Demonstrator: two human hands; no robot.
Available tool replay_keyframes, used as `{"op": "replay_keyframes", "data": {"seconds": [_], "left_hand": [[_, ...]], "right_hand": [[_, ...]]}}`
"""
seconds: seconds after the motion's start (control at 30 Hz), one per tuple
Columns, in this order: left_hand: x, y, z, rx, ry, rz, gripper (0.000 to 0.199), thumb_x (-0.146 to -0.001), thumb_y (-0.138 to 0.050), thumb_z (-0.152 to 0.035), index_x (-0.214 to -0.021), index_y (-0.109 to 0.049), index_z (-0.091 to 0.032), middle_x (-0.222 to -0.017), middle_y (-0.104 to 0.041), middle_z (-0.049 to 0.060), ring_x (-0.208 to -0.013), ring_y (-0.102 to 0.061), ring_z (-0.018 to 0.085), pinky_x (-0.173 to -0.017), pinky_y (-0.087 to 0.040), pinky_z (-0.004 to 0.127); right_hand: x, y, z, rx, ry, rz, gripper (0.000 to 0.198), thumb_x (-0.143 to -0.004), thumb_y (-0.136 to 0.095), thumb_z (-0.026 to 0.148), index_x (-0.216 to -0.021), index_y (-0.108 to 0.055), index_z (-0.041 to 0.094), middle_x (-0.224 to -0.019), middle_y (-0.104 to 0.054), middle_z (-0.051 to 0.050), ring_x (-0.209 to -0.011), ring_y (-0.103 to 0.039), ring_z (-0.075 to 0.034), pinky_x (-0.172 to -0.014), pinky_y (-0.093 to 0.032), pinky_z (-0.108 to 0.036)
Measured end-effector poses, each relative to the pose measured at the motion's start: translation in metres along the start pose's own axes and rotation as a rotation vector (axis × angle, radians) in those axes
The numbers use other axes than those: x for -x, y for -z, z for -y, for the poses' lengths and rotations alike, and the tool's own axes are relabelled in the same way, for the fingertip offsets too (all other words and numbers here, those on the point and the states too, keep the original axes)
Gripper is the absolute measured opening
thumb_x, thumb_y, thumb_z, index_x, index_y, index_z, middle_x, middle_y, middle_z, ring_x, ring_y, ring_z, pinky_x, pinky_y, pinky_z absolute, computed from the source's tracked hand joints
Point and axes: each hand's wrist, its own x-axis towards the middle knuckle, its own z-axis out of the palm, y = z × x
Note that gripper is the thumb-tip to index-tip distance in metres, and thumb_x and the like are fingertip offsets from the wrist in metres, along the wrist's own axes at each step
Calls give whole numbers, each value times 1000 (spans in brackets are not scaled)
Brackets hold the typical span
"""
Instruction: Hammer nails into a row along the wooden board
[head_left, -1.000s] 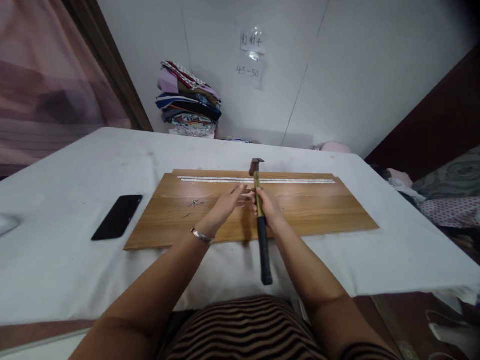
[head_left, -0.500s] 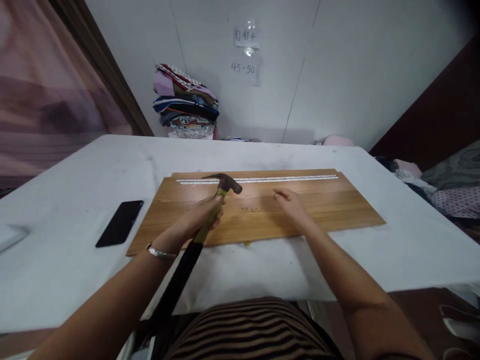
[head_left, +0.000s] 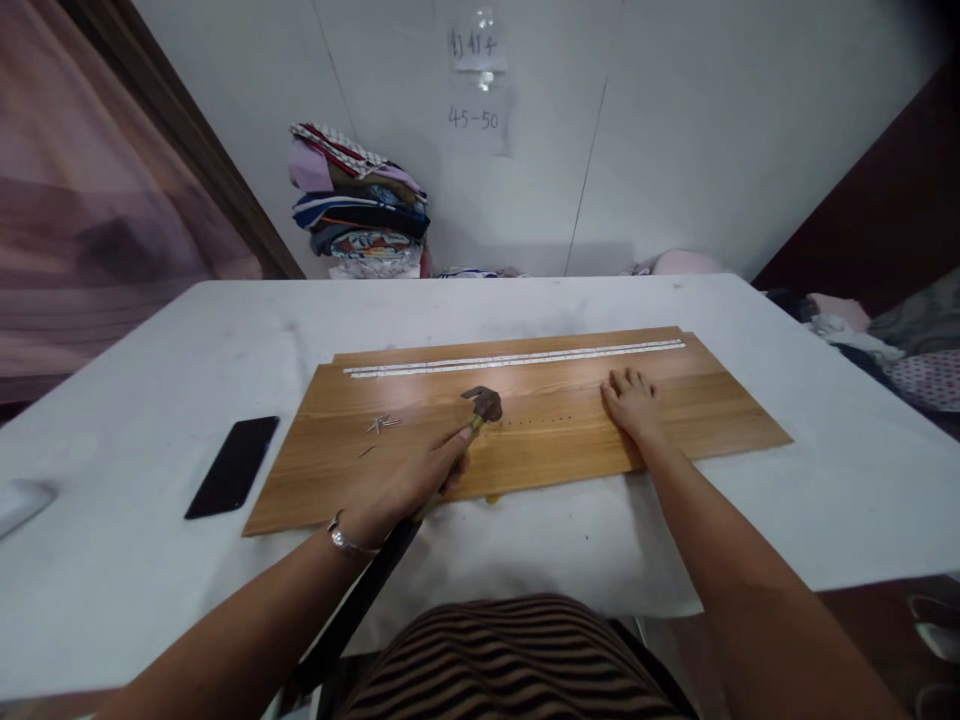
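My left hand (head_left: 435, 470) is wrapped round the handle of a claw hammer (head_left: 487, 403), close below its dark metal head. The head is low over a wooden board (head_left: 690, 410), by the left end of a row of small dark nail heads or holes (head_left: 540, 421); whether it touches the wood I cannot tell. To the right of that row, my right hand (head_left: 634, 400) lies on the board with its fingers apart, holding nothing. Several loose nails (head_left: 382, 425) lie on the board's left part. Two white measuring strips (head_left: 517, 359) run along the far edge.
A black phone (head_left: 232, 467) lies on the white-covered table (head_left: 127, 440), left of the board. A white object (head_left: 22, 503) stands at the table's left edge. Folded clothes (head_left: 364, 200) are stacked behind the table, against the wall with paper notes (head_left: 478, 120).
My left hand has lowered the hammer to the right, bringing its head down near the nail row. My right hand has moved right and gone from a pinch to lying open on the board.
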Motion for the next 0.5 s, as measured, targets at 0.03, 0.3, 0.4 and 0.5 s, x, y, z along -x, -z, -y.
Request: {"op": "replay_keyframes", "data": {"seconds": [0.03,0.3,0.4,0.5], "left_hand": [[0,0,1,-18,4,0,50,-88,-60,-71,-79,-62,-21,-55,-54,-3,-45,-42,12,-41,-24,24],[-2,0,10,-84,-7,22,47,-89,-59,-69,-77,-64,-24,-52,-53,-1,-46,-42,14,-43,-25,26],[-4,-3,10,-108,-22,26,46,-89,-59,-68,-76,-64,-24,-52,-53,-1,-46,-42,14,-44,-26,26],[-6,-5,9,-134,-17,13,47,-90,-57,-68,-74,-63,-24,-52,-53,-1,-47,-43,14,-44,-28,26]], "right_hand": [[0,0,-1,-10,2,-11,54,-105,-33,45,-144,-61,21,-160,-50,-18,-147,-42,-32,-117,-33,-54],[1,-2,-1,-58,11,-49,52,-104,-36,44,-141,-63,19,-158,-52,-19,-145,-43,-33,-117,-31,-54],[2,0,0,-60,10,-50,52,-104,-35,43,-140,-64,19,-157,-53,-18,-144,-43,-33,-116,-31,-53],[2,2,0,-65,17,-49,51,-104,-35,44,-137,-65,20,-154,-55,-18,-142,-44,-33,-115,-32,-53]]}}
